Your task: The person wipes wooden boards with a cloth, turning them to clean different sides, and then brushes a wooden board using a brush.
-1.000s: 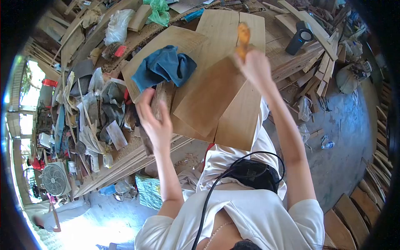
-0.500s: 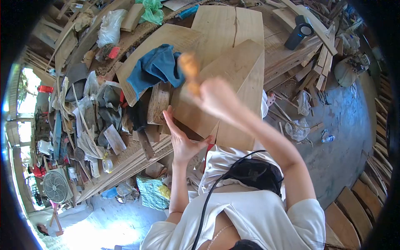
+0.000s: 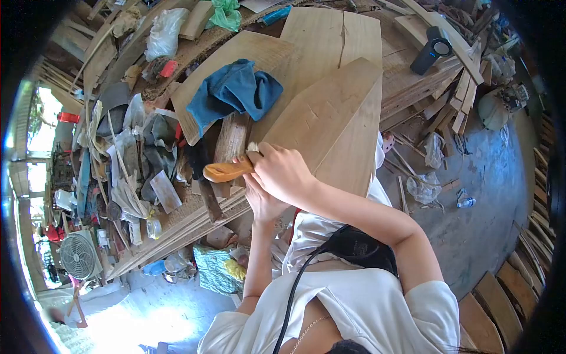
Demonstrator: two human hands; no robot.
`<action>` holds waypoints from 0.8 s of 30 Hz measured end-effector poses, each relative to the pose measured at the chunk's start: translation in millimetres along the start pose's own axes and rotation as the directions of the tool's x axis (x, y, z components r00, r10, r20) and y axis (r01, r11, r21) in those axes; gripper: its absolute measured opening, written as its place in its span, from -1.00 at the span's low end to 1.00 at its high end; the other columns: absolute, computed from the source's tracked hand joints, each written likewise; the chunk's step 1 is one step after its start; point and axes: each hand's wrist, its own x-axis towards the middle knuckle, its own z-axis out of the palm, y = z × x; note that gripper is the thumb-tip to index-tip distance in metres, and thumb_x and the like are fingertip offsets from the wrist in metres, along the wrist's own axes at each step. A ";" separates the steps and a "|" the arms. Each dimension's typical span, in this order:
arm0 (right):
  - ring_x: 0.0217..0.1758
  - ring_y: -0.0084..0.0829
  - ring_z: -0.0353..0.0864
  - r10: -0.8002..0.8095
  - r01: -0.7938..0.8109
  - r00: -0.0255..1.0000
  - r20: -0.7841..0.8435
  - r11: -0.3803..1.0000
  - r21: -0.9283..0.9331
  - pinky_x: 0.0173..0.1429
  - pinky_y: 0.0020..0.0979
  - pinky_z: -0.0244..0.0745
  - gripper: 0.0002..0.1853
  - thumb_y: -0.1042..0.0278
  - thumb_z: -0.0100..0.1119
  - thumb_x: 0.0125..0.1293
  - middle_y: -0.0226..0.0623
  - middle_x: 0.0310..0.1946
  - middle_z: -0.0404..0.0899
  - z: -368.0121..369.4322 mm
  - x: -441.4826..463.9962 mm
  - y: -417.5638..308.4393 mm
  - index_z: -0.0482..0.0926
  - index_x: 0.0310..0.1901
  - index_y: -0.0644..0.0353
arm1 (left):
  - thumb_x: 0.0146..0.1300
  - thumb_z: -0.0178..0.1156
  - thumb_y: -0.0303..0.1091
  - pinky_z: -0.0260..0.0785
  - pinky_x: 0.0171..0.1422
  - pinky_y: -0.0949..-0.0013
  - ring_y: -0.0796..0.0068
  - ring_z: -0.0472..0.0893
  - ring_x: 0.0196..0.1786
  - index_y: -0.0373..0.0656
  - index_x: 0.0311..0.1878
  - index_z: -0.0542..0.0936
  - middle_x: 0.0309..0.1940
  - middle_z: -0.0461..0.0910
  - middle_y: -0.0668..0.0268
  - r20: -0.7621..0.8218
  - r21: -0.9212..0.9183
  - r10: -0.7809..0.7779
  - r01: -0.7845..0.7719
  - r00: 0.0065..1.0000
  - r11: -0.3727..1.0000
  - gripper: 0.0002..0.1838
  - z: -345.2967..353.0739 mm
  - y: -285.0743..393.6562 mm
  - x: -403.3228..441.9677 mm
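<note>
My right hand (image 3: 282, 174) is closed round a tool with an orange-brown wooden handle (image 3: 227, 171); its working end is hidden in the hand. The handle points left. Just below, my left hand (image 3: 265, 203) is at the near end of a tapered wooden board (image 3: 306, 121), holding its edge. My right hand covers most of the left fingers. Short marks show on the board's face, and it lies over a larger pale board (image 3: 354, 35) with a long crack. A blue cloth (image 3: 233, 91) lies crumpled beyond my hands, beside a rough wooden block (image 3: 232, 138).
A black cylindrical device (image 3: 430, 52) stands on stacked planks at the right. Scraps, bags and strips clutter the left side. A fan (image 3: 79, 256) stands at lower left. A plastic bottle (image 3: 466, 202) lies on the floor at right. A black cable (image 3: 295, 283) crosses my front.
My right hand has come down and left with the wooden-handled tool, from above the board to in front of my left hand. The handle has swung from upright to pointing left.
</note>
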 end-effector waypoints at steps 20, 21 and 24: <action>-0.49 -0.12 0.64 0.046 -0.049 0.997 0.060 0.997 0.053 -0.43 -0.14 0.52 -0.56 -0.01 0.12 0.24 -0.15 -0.55 0.58 -14.1 -6.2 2.9 0.60 -0.58 0.21 | -0.34 0.39 0.48 0.26 0.28 -0.02 -0.23 0.32 0.29 -0.38 0.45 -0.41 0.35 0.07 -0.30 -0.011 0.184 0.109 -0.105 0.994 0.977 0.61 5.1 -7.0 3.5; -0.54 -0.11 0.63 0.086 -0.095 0.982 0.171 0.995 0.044 -0.47 -0.13 0.51 -0.52 -0.06 0.10 0.25 -0.15 -0.64 0.56 -23.2 -6.1 14.6 0.60 -0.59 0.21 | -0.31 0.36 0.48 0.30 0.24 -0.06 -0.26 0.32 0.28 -0.41 0.45 -0.36 0.34 0.05 -0.35 -0.039 0.072 0.130 -0.127 0.991 0.989 0.57 3.9 -7.7 4.1; -0.62 -0.14 0.62 0.238 -0.240 0.971 -0.033 0.969 -0.057 -0.53 -0.18 0.52 -0.44 -0.17 0.05 0.29 -0.17 -0.75 0.53 -65.8 10.3 65.9 0.60 -0.62 0.19 | -0.28 0.35 0.47 0.25 0.28 -0.08 -0.25 0.32 0.29 -0.36 0.47 -0.35 0.38 0.00 -0.30 -0.034 -0.014 0.073 -0.073 0.997 0.997 0.54 4.2 7.4 10.6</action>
